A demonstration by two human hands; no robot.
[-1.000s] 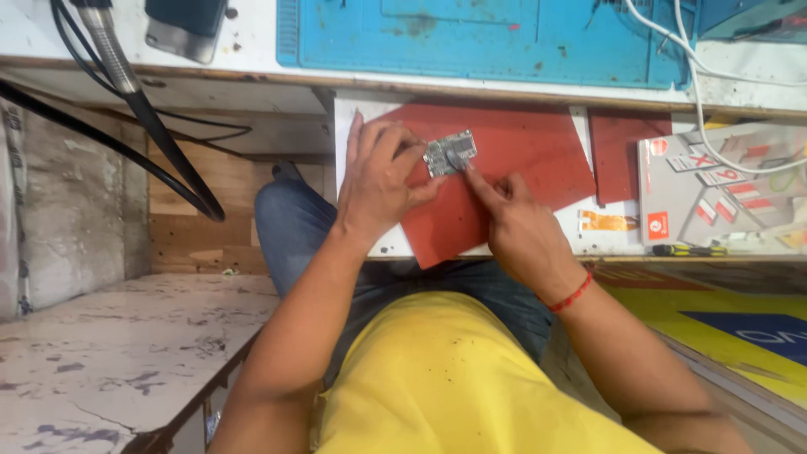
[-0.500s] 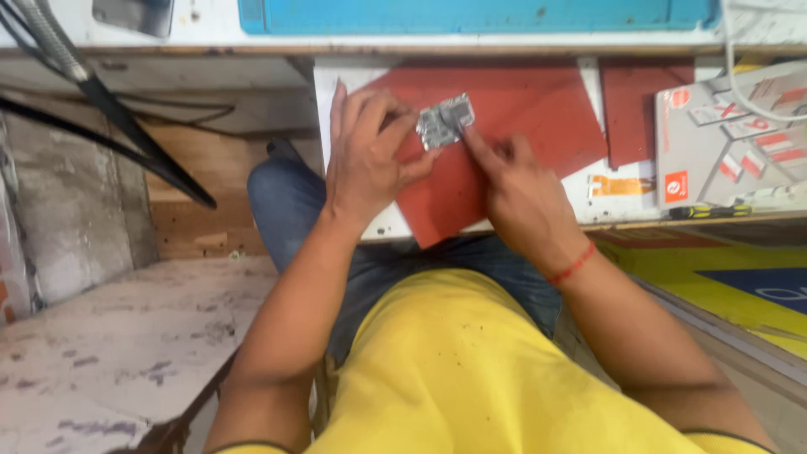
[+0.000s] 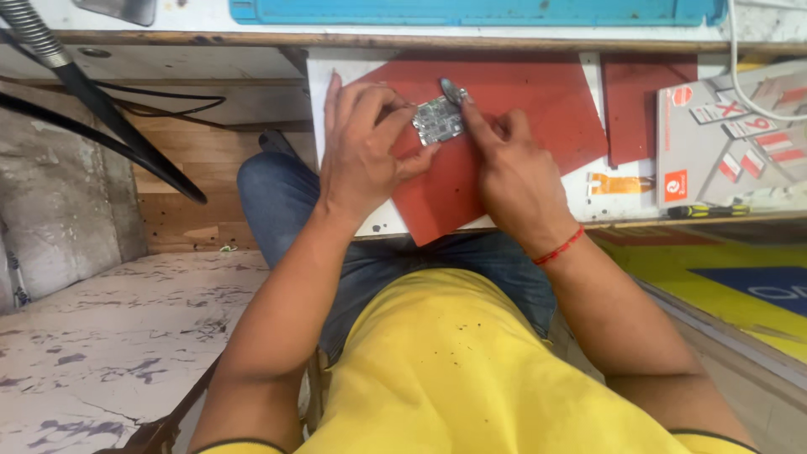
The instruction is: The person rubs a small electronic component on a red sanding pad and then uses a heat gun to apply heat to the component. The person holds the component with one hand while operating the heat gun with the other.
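Small silver-grey circuit board point(image 3: 438, 120) lies on the red rubber mat point(image 3: 538, 109), at 12 o'clock from the person; left hand point(image 3: 363, 151) pinches it steady while right hand point(image 3: 513, 172), fingers curled, presses a dark-tipped tool point(image 3: 452, 89) against its upper edge.

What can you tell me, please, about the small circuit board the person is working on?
The circuit board is a small, roughly rectangular piece, silvery-grey with tiny dark components on its upper face. It lies flat on a red mat at the front of the bench. The left hand steadies its left edge with fingers and thumb, while the right hand presses a small dark-tipped tool at its upper right corner. Finer details are too small to tell.
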